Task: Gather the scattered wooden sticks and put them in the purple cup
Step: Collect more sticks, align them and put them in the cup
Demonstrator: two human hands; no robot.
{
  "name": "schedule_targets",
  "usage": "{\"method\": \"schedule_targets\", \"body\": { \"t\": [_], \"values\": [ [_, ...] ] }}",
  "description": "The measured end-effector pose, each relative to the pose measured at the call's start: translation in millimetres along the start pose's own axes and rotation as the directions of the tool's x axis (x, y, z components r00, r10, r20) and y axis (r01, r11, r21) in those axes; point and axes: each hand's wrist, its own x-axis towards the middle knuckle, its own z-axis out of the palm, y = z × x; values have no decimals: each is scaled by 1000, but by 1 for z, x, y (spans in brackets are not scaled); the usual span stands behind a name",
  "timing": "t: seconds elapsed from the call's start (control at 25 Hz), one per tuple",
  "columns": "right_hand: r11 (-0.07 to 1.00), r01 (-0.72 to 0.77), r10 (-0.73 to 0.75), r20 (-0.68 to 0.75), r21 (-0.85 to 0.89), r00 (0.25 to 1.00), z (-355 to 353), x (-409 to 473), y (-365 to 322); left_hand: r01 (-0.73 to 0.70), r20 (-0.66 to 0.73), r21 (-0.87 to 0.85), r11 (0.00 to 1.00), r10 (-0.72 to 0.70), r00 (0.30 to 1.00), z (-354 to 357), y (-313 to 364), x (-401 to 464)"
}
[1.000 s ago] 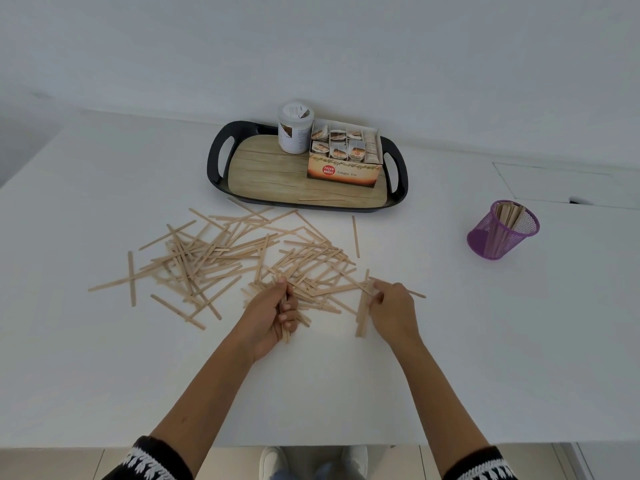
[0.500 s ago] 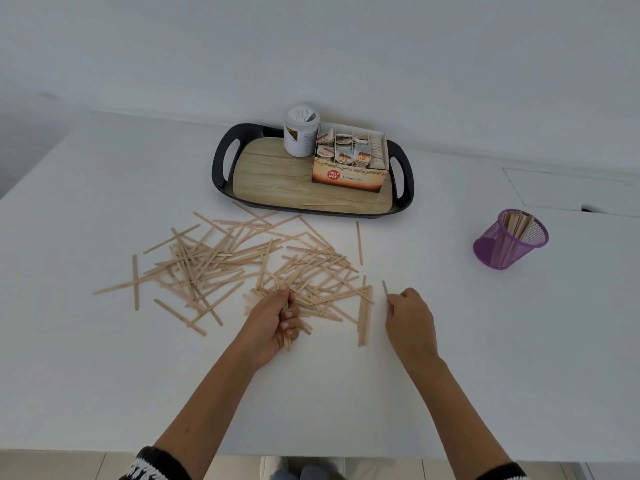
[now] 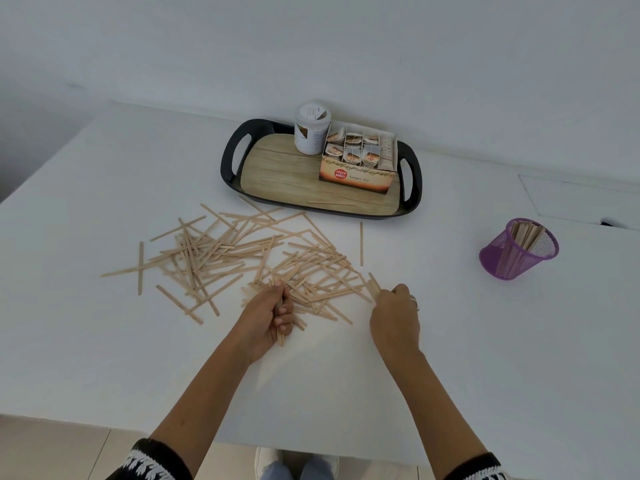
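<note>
Many thin wooden sticks (image 3: 221, 254) lie scattered across the white table (image 3: 104, 341) in front of me. My left hand (image 3: 266, 315) grips a small bundle of sticks at the near edge of the pile. My right hand (image 3: 394, 317) pinches a few sticks (image 3: 372, 285) at the pile's right end. The purple mesh cup (image 3: 517, 249) stands tilted at the right, apart from both hands, with several sticks inside. One stick (image 3: 361, 242) lies alone between pile and cup.
A black tray (image 3: 235, 157) with a wood-pattern floor sits behind the pile, holding a white jar (image 3: 311, 131), a ginger tea box (image 3: 358, 164) and one stick (image 3: 330, 202). The table's near edge runs just below my forearms.
My right hand has picked up the sticks that lay at the pile's right end and now holds them. My left hand keeps its bundle in about the same place.
</note>
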Motion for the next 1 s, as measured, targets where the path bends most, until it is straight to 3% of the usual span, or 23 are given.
{"method": "schedule_targets", "body": {
  "t": [0.2,0.56,1.0],
  "values": [
    [988,43,-38,36,-146,999,-4,6,13,-15,-6,0,1000,15,1000,0,-1,1],
    [999,-52,50,103,15,993,-18,14,25,-12,11,33,999,12,1000,7,-1,-4],
    [999,-13,17,102,-35,995,-22,7,25,32,30,29,999,-33,999,31,-19,-6]
  ]
}}
